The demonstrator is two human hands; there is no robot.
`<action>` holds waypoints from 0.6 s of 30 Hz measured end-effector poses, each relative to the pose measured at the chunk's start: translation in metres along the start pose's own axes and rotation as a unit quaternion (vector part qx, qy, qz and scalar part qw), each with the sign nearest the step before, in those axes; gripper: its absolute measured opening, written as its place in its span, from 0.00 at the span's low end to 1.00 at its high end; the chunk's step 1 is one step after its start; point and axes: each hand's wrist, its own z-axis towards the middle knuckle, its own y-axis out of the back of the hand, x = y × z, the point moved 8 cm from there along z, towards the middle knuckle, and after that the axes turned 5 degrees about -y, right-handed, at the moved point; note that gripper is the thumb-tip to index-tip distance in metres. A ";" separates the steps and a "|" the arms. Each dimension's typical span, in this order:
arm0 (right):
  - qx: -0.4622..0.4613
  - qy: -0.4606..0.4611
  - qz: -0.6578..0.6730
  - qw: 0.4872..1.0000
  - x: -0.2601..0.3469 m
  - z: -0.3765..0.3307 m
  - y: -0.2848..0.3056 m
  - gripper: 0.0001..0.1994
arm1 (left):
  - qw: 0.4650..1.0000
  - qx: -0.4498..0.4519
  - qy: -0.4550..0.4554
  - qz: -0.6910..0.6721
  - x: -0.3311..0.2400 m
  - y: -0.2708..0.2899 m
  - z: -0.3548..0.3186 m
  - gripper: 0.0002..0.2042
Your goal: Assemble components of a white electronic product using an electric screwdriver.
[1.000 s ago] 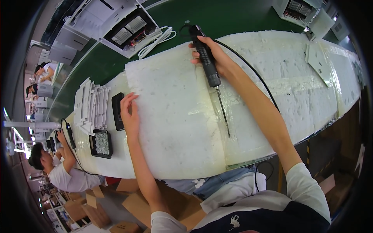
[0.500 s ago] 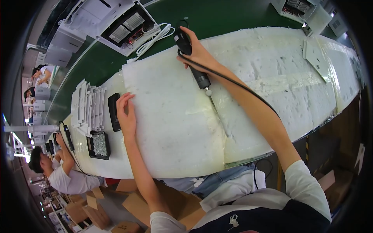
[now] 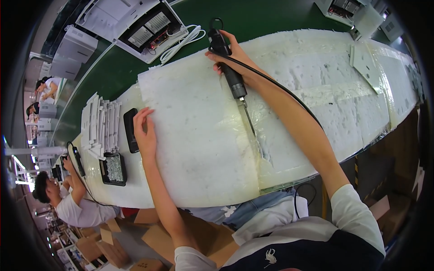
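My right hand [image 3: 230,56] grips a black electric screwdriver [image 3: 229,72] with a cable, its long bit pointing down toward me over the white foam sheet [image 3: 199,135]. My left hand [image 3: 144,133] rests flat on the left edge of that sheet, fingers spread, just beside a black phone-like device [image 3: 130,130]. The screwdriver sits at the far edge of the foam, near the green belt.
A stack of white panels [image 3: 97,128] and a black tray of screws [image 3: 113,168] lie to the left. An open white device with a cable [image 3: 149,29] sits on the green conveyor [image 3: 113,72]. Another person [image 3: 68,198] works at the lower left. White plates [image 3: 366,61] lie at the right.
My right hand has carried the screwdriver away from me, toward the far edge of the foam near the belt. My left hand stays flat on the sheet.
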 end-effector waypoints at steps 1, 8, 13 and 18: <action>-0.006 -0.008 0.015 1.000 -0.002 0.001 0.003 0.39 | 1.000 -0.002 -0.010 0.004 -0.004 -0.001 0.000 0.11; 0.052 -0.068 0.146 0.986 -0.006 0.006 0.010 0.30 | 0.998 -0.004 0.038 -0.040 -0.005 -0.003 0.000 0.11; 0.059 -0.079 0.160 0.982 -0.006 0.011 0.010 0.22 | 1.000 -0.002 0.014 -0.018 -0.004 -0.001 0.000 0.11; 0.037 -0.065 0.163 0.984 0.005 0.010 0.008 0.22 | 1.000 -0.004 0.019 -0.025 -0.004 -0.001 -0.001 0.11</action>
